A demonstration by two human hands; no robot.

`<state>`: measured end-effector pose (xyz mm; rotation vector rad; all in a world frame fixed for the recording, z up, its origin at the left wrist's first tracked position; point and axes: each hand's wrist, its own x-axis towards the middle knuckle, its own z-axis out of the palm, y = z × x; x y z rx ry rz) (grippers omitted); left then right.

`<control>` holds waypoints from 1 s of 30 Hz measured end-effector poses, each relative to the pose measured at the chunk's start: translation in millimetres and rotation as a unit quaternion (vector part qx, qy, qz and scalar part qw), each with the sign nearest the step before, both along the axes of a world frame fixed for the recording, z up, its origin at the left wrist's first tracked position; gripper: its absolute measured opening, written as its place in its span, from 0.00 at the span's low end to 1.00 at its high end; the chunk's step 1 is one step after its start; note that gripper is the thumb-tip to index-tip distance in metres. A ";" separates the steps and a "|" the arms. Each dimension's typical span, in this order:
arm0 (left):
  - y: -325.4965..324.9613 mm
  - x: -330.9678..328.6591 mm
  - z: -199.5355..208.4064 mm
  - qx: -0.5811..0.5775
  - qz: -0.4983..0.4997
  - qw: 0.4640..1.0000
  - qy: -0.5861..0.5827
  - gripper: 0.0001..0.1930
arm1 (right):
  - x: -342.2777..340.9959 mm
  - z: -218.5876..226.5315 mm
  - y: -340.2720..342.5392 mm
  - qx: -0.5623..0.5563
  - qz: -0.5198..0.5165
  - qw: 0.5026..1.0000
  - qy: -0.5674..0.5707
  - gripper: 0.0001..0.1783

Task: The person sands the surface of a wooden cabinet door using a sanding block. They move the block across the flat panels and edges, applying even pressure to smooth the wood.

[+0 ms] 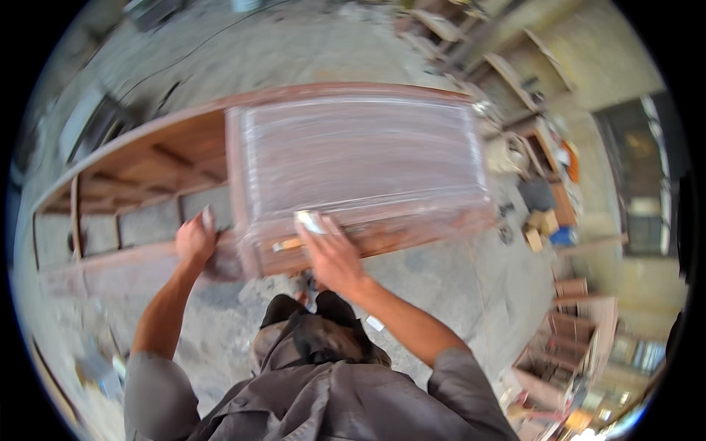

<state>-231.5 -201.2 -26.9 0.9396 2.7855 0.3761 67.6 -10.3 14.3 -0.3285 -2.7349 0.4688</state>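
Note:
A long reddish-brown wooden cabinet frame [241, 176] lies across in front of me. Its right part holds a panel [360, 158] streaked with whitish dust, heaviest along the edges; the left part is open, with crossbars inside. My left hand [195, 239] is closed over the near rail [140, 259] of the open part. Against the near edge of the panel section, my right hand [336, 256] presses a small pale folded piece [312, 222] under its fingers; blur hides its exact kind. Just left of those fingers, a light orange and white patch [287, 244] shows on the near rail.
Grey concrete floor [434, 294] surrounds the frame, with a dark cable [198, 48] at the far left. Wooden shelf pieces [507, 81] stand along the right wall, near cardboard boxes [540, 226]. More wooden carcasses [562, 345] stand at the lower right.

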 end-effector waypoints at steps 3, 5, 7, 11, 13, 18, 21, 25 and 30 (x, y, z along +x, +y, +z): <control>4.6 6.0 5.9 0.011 0.011 1.000 0.006 0.25 | 109.8 -6.7 117.6 0.071 -0.205 0.976 -0.029 0.32; 7.8 6.5 5.8 0.026 -0.020 0.999 -0.005 0.25 | 145.0 -7.2 140.8 -0.016 -0.330 0.942 -0.059 0.32; 5.9 3.9 2.8 0.034 -0.027 0.999 0.006 0.26 | 120.5 -5.5 125.2 -0.176 -0.421 0.886 -0.087 0.33; 2.2 -1.9 0.1 0.025 -0.042 0.999 0.007 0.27 | 78.1 -16.6 35.3 0.029 -0.237 0.971 0.008 0.33; -3.8 -11.7 -10.3 0.022 -0.050 0.998 0.030 0.27 | 93.5 -20.8 54.9 0.012 -0.247 0.969 0.014 0.32; 8.7 -1.2 10.4 0.019 -0.049 0.999 0.005 0.28 | 164.3 -18.6 171.7 -0.012 -0.448 0.892 -0.058 0.31; 5.0 -3.6 5.5 0.040 -0.072 0.997 0.013 0.29 | 159.9 -24.9 148.4 0.001 -0.389 0.921 0.006 0.34; 2.2 -4.8 -0.9 0.057 -0.064 0.996 0.010 0.29 | 194.3 -6.4 134.0 -0.094 -0.407 0.905 0.085 0.40; 2.7 -8.5 -2.8 0.055 -0.068 0.996 0.011 0.28 | 286.5 4.6 163.3 -0.125 -0.519 0.846 -0.008 0.41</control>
